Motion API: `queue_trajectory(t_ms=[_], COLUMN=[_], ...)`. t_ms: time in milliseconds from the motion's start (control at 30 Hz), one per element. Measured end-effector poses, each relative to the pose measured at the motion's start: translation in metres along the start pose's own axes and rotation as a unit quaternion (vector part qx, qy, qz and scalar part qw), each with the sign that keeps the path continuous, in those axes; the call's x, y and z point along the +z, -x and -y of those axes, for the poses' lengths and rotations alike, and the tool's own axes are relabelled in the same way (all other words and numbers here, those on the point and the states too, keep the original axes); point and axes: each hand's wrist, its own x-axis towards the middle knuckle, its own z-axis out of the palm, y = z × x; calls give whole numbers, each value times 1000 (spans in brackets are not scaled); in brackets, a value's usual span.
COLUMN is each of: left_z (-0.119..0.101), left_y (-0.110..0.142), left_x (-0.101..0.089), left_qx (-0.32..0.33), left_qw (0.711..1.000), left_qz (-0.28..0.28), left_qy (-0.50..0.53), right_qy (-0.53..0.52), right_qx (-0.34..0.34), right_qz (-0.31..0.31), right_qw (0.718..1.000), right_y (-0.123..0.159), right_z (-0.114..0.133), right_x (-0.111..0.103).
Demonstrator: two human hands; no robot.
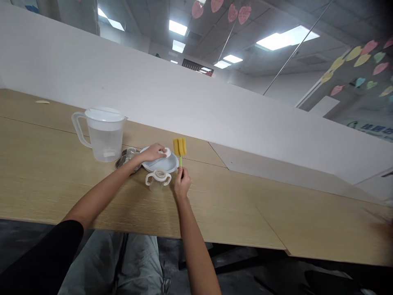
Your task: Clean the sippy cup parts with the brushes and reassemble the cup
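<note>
My left hand (pixel 152 153) rests over a round white lid (pixel 167 152), its fingers gripping the lid's edge above a white plate (pixel 161 164). My right hand (pixel 182 182) is shut on the green handle of a yellow sponge bottle brush (pixel 179 146), which stands upright just right of the plate. Close to that hand, a clear two-handled cup (pixel 157 181) with white handles sits on the tabletop. Behind my left wrist lies a small metal dish (pixel 124 162) holding a clear object, partly hidden by the wrist.
A clear plastic pitcher (pixel 104 134) with a white lid and handle stands left of the plate on the light wood table (pixel 215 200). A white partition (pixel 123 90) runs along the table's far side. A blurred reddish shape (pixel 382 229) sits at the right edge.
</note>
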Motion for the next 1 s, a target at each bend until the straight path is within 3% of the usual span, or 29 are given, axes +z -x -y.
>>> queue_trajectory(t_ms=[67, 167, 267, 467, 567, 733, 867, 933, 1000], left_z=[-8, -22, -34, -34, -34, -50, -47, -32, -11], left_y=[2, 6, 10, 13, 16, 28, 39, 43, 46], left_x=[-12, -23, -24, -21, -26, -36, -59, -75, -88], left_qx=[2, 16, 25, 50, 79, 111, 42, -10, -86], left_qw=[992, 939, 920, 965, 980, 959, 963, 968, 965], left_qz=[-53, -126, -159, -163, -174, -209, -186, -137, -46], left_qy=[115, 319, 357, 199, 58, -157, -191, -212, -242], right_qy=[-5, -5, -1, 50, 81, 123, 110, 92, 79], right_qx=[8, -12, -50, -112, -117, -80, -25, -1, 4], right_qz=[-12, 5, 25, 14, 21, 51, 19, -9, -18], right_qw=[1000, 1000, 998, 992, 990, 988, 993, 996, 997], right_y=[0, 1, 4, 7, 8, 8, 5, 3, 2], right_z=[1, 2, 2, -7, -9, -7, -6, -6, -6], right_x=[0, 0, 0, 2, 6, 10, 6, 4, 3])
